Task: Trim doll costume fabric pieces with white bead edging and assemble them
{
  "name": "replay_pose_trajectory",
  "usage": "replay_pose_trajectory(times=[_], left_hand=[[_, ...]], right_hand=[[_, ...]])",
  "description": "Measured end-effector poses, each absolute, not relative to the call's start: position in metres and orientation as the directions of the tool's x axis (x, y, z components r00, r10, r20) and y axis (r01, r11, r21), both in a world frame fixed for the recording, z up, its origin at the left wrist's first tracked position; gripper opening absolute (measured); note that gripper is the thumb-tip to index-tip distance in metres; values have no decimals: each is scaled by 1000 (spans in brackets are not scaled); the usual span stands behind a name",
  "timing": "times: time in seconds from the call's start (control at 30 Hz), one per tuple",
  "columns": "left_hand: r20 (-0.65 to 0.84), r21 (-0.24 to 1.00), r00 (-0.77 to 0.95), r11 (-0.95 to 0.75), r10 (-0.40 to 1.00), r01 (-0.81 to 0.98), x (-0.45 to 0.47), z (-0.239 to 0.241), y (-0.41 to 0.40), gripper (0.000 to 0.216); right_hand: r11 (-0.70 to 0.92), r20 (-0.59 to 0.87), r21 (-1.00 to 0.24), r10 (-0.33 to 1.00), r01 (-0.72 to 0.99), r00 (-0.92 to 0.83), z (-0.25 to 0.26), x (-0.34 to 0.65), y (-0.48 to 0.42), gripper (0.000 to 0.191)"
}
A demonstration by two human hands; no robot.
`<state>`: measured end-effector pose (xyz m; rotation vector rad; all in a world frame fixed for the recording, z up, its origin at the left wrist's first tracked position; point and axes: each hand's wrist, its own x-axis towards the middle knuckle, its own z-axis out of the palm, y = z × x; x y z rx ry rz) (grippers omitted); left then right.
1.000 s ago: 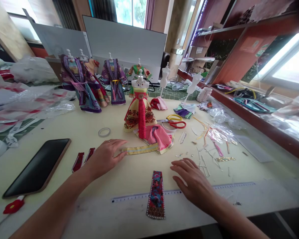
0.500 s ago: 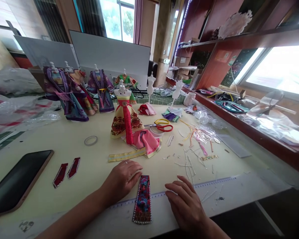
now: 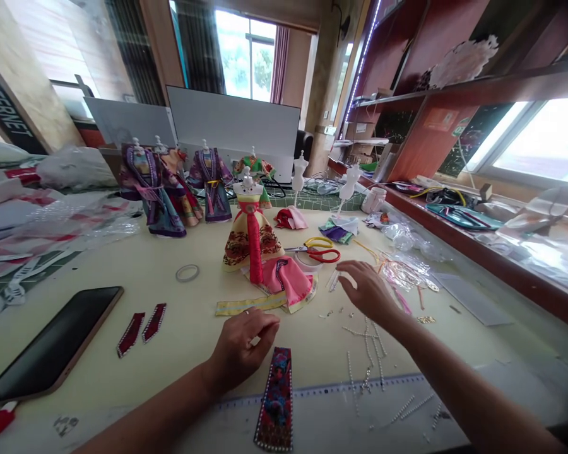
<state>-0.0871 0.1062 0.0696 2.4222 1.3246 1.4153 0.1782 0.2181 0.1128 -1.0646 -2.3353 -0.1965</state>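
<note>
My left hand (image 3: 246,342) rests on the table with its fingers curled and the thumb near the forefinger; nothing shows in it. Just to its right lies a patterned fabric strip (image 3: 277,400) edged with small beads. My right hand (image 3: 365,290) reaches out over the table, fingers extended and thumb apart, with its fingertips beside small clear sticks (image 3: 332,280). Below the right forearm are loose bead chains (image 3: 373,347) and a ruler (image 3: 331,392). Beyond my left hand lie a yellow trim strip (image 3: 246,305) and a pink fabric piece (image 3: 291,280).
A miniature dress form (image 3: 253,236) wears a yellow and red gown, with scissors (image 3: 319,250) to its right. On the left are a phone (image 3: 52,340), two dark red beaded pieces (image 3: 131,334) and a ring of tape (image 3: 187,273). Several dressed forms (image 3: 156,189) stand behind.
My right hand has moved forward from beside the patterned strip to the clear sticks. My left hand stays near the strip, its fingers now more curled. The view has shifted left.
</note>
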Motion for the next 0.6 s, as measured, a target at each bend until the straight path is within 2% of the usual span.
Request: replay_pose_trajectory(times=[0.1, 0.17, 0.37, 0.6], left_hand=[[710, 389, 227, -639, 667, 664, -94, 71, 110, 11], [716, 377, 219, -631, 663, 678, -97, 72, 114, 10], [704, 367, 170, -558, 689, 744, -108, 69, 126, 10], [626, 285, 264, -530, 734, 798, -113, 59, 136, 17]], right_hand=[[619, 493, -67, 703, 783, -514, 107, 169, 263, 18], [588, 461, -49, 731, 807, -504, 105, 162, 285, 24], [533, 380, -36, 789, 845, -482, 106, 153, 324, 28], [512, 410, -95, 802, 854, -435, 110, 182, 321, 27]])
